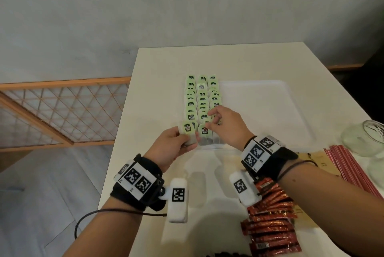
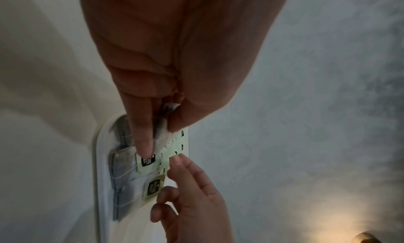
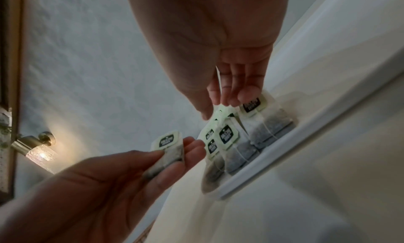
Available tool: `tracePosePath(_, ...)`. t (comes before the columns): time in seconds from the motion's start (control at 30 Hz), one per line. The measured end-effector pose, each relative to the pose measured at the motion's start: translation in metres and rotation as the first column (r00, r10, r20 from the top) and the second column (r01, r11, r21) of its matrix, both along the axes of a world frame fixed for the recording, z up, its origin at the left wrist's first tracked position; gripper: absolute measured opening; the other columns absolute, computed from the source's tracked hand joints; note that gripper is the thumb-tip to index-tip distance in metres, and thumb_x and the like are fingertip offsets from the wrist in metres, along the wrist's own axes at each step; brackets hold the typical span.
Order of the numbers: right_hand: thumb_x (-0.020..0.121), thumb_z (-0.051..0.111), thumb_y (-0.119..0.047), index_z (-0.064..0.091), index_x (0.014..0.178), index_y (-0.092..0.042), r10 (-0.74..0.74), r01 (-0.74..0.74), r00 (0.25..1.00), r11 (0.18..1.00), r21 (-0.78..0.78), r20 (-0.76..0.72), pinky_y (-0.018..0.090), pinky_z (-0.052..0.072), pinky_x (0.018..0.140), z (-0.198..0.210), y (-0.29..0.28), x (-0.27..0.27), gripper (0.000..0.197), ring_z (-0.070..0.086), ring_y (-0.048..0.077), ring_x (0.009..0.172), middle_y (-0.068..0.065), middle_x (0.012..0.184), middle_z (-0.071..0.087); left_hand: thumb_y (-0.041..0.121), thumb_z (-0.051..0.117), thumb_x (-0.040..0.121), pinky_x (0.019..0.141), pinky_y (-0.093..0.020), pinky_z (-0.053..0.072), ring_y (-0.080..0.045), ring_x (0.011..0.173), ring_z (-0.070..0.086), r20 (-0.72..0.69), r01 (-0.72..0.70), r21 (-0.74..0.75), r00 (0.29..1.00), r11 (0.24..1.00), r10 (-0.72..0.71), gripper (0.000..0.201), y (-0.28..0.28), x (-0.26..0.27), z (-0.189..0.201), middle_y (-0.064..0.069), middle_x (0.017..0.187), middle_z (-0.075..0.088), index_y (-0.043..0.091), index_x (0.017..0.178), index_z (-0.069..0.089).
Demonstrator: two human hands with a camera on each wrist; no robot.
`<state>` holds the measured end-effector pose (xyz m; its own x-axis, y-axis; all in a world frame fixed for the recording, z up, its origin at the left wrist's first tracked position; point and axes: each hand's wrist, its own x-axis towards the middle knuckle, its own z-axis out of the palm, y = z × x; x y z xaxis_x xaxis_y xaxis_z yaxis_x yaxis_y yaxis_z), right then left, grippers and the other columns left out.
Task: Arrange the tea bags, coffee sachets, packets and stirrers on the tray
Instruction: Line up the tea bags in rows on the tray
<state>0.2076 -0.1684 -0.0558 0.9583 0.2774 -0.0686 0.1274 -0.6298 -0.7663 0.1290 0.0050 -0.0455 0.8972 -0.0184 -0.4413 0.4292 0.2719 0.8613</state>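
Two bare forearms reach forward side by side, each wearing a black wrist strap with white coded markers. The left hand [image 1: 173, 144] is curled, thumb and fingers pinching something small. The right hand [image 1: 225, 125], just beside it, points down with fingertips [image 3: 231, 98] gathered together.

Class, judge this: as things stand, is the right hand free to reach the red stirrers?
Probably yes: the right hand only touches tea bag tags, and the red stirrers lie uncovered on the table beside that forearm.
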Motion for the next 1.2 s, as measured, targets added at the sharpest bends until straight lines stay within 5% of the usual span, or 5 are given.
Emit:
tracePosePath(0.37,0.084,0.075,-0.031,0.073,0.095,-0.02,0.071,-0.034,0.99,0.961,0.275,-0.123,0.026,0.05,0.075,0.012,-0.004,-0.025,0.016,0.059,0.007,0.078,-0.006,0.085,0.065,0.0,0.058,0.094,0.077,-0.025,0.059,-0.024,0.1,0.07,0.057,0.051,0.06,0.997,0.997,-0.054,0.025,-0.019,-0.009,0.004,-0.016,0.111,0.071,0.004,0.118,0.065)
tracePosePath(0.57,0.086,0.073,-0.013,0.065,0.092,-0.005,0.105,-0.001,0.969,0.907,0.421,-0.224,0.024,0.05,0.053,0.023,-0.003,-0.027,0.013,0.057,0.012,0.054,0.004,0.068,0.062,-0.005,0.053,0.093,0.083,-0.031,0.059,-0.027,0.102,0.068,0.034,0.042,0.018,0.999,0.999,-0.042,0.024,-0.014,-0.013,0.007,-0.019,0.112,0.069,-0.002,0.115,0.063)
tracePosePath(0.8,0.089,0.068,-0.008,0.059,0.087,-0.007,0.088,0.0,0.968,0.936,0.352,-0.235,0.025,0.053,0.052,0.01,0.004,-0.023,0.009,0.063,0.018,0.055,0.006,0.065,0.066,0.012,0.049,0.1,0.076,-0.036,0.06,-0.018,0.084,0.068,0.011,-0.197,0.1,0.98,0.975,0.197,0.021,0.005,-0.01,0.002,-0.01,0.102,0.071,0.001,0.109,0.065)
tracePosePath(0.93,0.088,0.069,-0.01,0.061,0.092,-0.003,0.011,0.033,0.979,0.978,0.208,-0.204,0.026,0.058,0.055,-0.006,0.006,-0.015,0.011,0.065,0.017,0.058,0.01,0.074,0.065,0.018,0.049,0.1,0.078,-0.031,0.054,-0.015,0.1,0.064,0.051,-0.247,0.24,0.969,0.939,0.242,0.024,0.019,-0.008,-0.002,-0.002,0.112,0.07,0.009,0.113,0.068)
tracePosePath(1.2,0.087,0.069,-0.006,0.062,0.092,0.0,0.028,0.021,0.981,0.969,0.245,-0.192,0.026,0.058,0.054,-0.006,0.029,-0.017,0.01,0.064,0.015,0.053,0.009,0.072,0.063,0.017,0.051,0.1,0.07,-0.024,0.052,-0.005,0.079,0.062,0.079,-0.228,0.335,0.974,0.914,0.214,0.018,0.026,-0.006,-0.008,0.003,0.09,0.068,0.017,0.104,0.069)
